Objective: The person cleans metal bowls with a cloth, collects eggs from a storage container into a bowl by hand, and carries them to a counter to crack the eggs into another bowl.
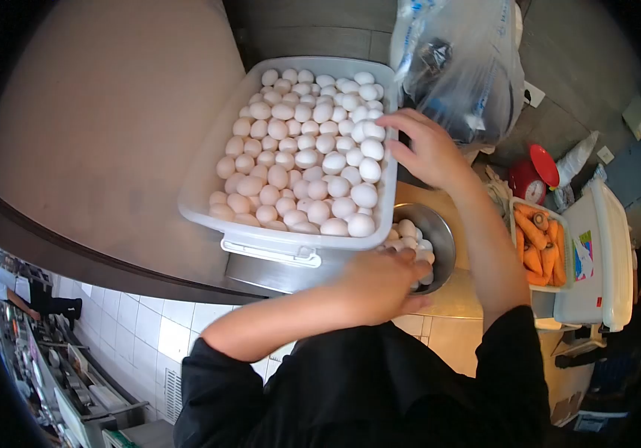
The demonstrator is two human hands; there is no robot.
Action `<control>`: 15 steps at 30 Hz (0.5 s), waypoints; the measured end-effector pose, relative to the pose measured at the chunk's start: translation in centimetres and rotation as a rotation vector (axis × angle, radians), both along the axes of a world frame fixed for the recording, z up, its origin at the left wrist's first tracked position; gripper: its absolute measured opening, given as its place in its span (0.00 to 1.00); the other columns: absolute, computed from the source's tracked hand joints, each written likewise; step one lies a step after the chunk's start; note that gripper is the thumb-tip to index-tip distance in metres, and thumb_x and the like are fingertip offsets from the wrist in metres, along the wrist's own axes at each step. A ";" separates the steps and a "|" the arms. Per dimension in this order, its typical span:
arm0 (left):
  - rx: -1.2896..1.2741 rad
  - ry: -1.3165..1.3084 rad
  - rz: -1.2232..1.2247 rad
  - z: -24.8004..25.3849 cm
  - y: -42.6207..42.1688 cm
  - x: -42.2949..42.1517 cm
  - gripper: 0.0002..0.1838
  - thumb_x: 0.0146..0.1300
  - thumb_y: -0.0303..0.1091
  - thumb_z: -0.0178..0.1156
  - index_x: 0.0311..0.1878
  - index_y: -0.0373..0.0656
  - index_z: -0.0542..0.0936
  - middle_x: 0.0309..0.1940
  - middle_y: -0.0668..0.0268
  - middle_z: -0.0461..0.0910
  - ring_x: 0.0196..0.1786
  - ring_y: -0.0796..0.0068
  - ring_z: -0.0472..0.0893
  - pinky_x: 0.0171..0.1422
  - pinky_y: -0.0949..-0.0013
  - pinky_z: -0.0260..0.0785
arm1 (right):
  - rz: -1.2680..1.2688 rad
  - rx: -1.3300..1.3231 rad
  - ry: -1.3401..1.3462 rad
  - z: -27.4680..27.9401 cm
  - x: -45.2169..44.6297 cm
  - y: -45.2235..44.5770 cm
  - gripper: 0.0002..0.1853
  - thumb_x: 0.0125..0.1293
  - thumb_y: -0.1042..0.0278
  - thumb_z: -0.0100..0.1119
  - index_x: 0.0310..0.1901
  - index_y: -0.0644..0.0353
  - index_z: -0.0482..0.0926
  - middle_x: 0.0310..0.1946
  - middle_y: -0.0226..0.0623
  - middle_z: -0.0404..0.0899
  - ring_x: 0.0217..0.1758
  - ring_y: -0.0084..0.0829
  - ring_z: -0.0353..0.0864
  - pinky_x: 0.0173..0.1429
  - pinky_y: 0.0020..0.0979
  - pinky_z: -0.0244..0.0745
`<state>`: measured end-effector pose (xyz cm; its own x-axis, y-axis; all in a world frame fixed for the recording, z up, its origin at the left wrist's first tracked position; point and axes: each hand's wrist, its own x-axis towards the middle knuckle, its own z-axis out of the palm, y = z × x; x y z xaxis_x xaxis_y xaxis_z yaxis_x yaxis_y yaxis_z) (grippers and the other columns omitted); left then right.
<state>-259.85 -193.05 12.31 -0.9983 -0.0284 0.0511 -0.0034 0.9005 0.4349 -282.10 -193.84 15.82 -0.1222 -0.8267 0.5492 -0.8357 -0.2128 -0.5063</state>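
Observation:
A large translucent plastic bin [212,160] is filled with white and pale pinkish eggs [305,142]. At the bin's right edge my right hand [429,149] reaches over the rim, thumb and fingers apart beside the outermost eggs. Whether its fingertips touch an egg is hard to make out. A round metal bowl [446,239] stands just right of the bin and contains several more eggs [410,231]. My left hand [384,284] is over the bowl's near left side, palm down, with fingers and thumb apart around the eggs there. Part of its grasp is hidden.
Orange carrots [541,239] fill a container at the right, alongside a white lidded box [608,246]. Behind them stands a red kitchen scale [533,175]. A clear plastic bag [462,67] is at the top. Another person [26,287] is far left.

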 end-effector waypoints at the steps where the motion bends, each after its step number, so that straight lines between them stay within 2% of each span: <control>1: 0.051 0.093 -0.008 2.0 -1.5 1.0 0.29 0.65 0.55 0.60 0.61 0.43 0.77 0.55 0.54 0.79 0.53 0.51 0.82 0.53 0.53 0.76 | -0.016 0.085 0.199 0.0 -0.6 -2.6 0.16 0.62 0.74 0.59 0.52 0.58 0.80 0.51 0.40 0.80 0.55 0.40 0.80 0.61 0.36 0.74; 2: -0.025 0.025 0.102 4.5 -3.2 1.5 0.26 0.65 0.53 0.61 0.59 0.44 0.78 0.51 0.55 0.81 0.51 0.51 0.82 0.52 0.54 0.76 | -0.037 0.168 0.399 -0.2 -1.2 -5.2 0.16 0.62 0.72 0.60 0.52 0.56 0.81 0.52 0.40 0.80 0.54 0.41 0.80 0.61 0.38 0.74; 3: -0.100 -0.042 0.210 6.6 -5.4 1.5 0.24 0.66 0.51 0.62 0.56 0.44 0.80 0.47 0.55 0.84 0.48 0.52 0.83 0.51 0.54 0.76 | -0.052 0.265 0.473 -0.8 -2.1 -7.7 0.15 0.62 0.67 0.61 0.51 0.57 0.81 0.53 0.41 0.80 0.54 0.43 0.80 0.61 0.42 0.73; 4: -0.152 0.042 0.318 6.5 -8.8 1.5 0.22 0.65 0.50 0.62 0.56 0.45 0.81 0.45 0.56 0.84 0.48 0.51 0.83 0.51 0.54 0.75 | -0.070 0.364 0.548 -1.5 -2.9 -9.8 0.15 0.62 0.63 0.61 0.49 0.57 0.81 0.54 0.42 0.80 0.55 0.44 0.80 0.61 0.46 0.72; 5: -0.202 0.128 0.424 6.6 -12.1 1.1 0.21 0.65 0.50 0.63 0.55 0.47 0.81 0.42 0.56 0.85 0.47 0.51 0.84 0.50 0.53 0.75 | -0.075 0.358 0.553 -2.0 -3.2 -11.1 0.15 0.62 0.63 0.61 0.49 0.57 0.81 0.54 0.42 0.80 0.55 0.44 0.80 0.61 0.46 0.72; 7: -0.273 0.018 0.566 8.8 -17.6 -0.3 0.23 0.64 0.51 0.63 0.56 0.48 0.81 0.46 0.53 0.83 0.49 0.51 0.83 0.53 0.54 0.75 | -0.185 0.796 0.809 -2.3 -3.5 -13.1 0.21 0.60 0.53 0.61 0.51 0.54 0.81 0.52 0.44 0.81 0.56 0.44 0.80 0.60 0.44 0.71; 8: -0.325 0.009 0.610 7.3 -21.7 -1.0 0.25 0.63 0.52 0.62 0.57 0.47 0.80 0.52 0.52 0.82 0.52 0.52 0.82 0.55 0.54 0.75 | -0.196 0.788 0.815 -2.5 -3.6 -13.7 0.21 0.60 0.53 0.61 0.51 0.54 0.81 0.52 0.44 0.81 0.56 0.44 0.80 0.60 0.44 0.71; 9: -0.331 0.022 0.609 6.1 -24.9 -1.3 0.25 0.63 0.52 0.62 0.57 0.47 0.80 0.52 0.52 0.82 0.52 0.52 0.82 0.55 0.54 0.75 | -0.211 0.826 0.847 -2.8 -3.7 -14.1 0.23 0.58 0.50 0.61 0.52 0.52 0.81 0.52 0.43 0.81 0.57 0.44 0.80 0.61 0.46 0.70; 12: -0.425 0.050 0.543 2.6 -31.8 -3.1 0.30 0.61 0.54 0.64 0.64 0.50 0.76 0.64 0.53 0.74 0.60 0.54 0.78 0.62 0.53 0.72 | -0.265 0.916 0.910 -1.9 -2.6 -14.7 0.27 0.56 0.43 0.63 0.54 0.49 0.81 0.53 0.42 0.82 0.58 0.42 0.80 0.62 0.49 0.67; 14: -0.490 -0.206 0.596 1.6 -34.1 -5.1 0.38 0.55 0.61 0.67 0.66 0.52 0.73 0.70 0.56 0.66 0.67 0.51 0.73 0.66 0.54 0.69 | -0.318 1.042 0.964 -1.0 -2.2 -15.2 0.32 0.54 0.39 0.65 0.57 0.47 0.81 0.55 0.39 0.82 0.60 0.38 0.81 0.64 0.54 0.63; 15: -0.496 -0.197 0.588 1.6 -34.9 -5.6 0.38 0.55 0.61 0.67 0.66 0.52 0.73 0.70 0.56 0.66 0.67 0.51 0.73 0.66 0.54 0.69 | -0.332 1.040 0.961 -0.4 -2.4 -15.7 0.32 0.54 0.39 0.65 0.57 0.47 0.81 0.55 0.39 0.82 0.60 0.38 0.81 0.64 0.54 0.63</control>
<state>-265.44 -227.95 13.89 -0.8185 -0.5742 0.0199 -0.5739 0.8155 -0.0751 -284.54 -209.53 15.39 -0.3208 -0.9015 -0.2904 -0.8711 0.1604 0.4642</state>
